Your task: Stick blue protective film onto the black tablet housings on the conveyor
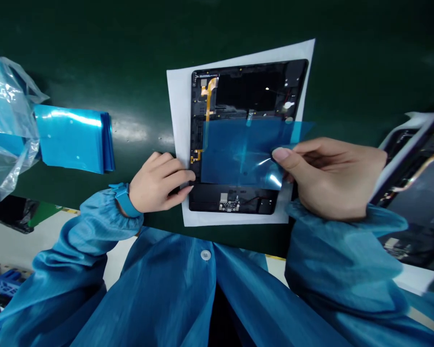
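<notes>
An opened black tablet housing (235, 195) lies on a white sheet (179, 106) in front of me, with an orange flex cable (208, 103) along its left side. A translucent blue film (231, 154) covers the lower middle of the housing. My right hand (332, 173) pinches the film's right edge between thumb and fingers. At the housing's lower left edge, my left hand (162, 183) rests with bent fingers apart, thumb and index fingertips touching the frame. Whether the film lies fully flat on the housing I cannot tell.
A stack of blue films (70, 137) lies to the left, beside a clear plastic bag (10, 130) with more blue sheets in it. At the right, more opened tablet housings (415, 212) with white sheets lean or lie close to my right arm. The table (137, 38) is dark green.
</notes>
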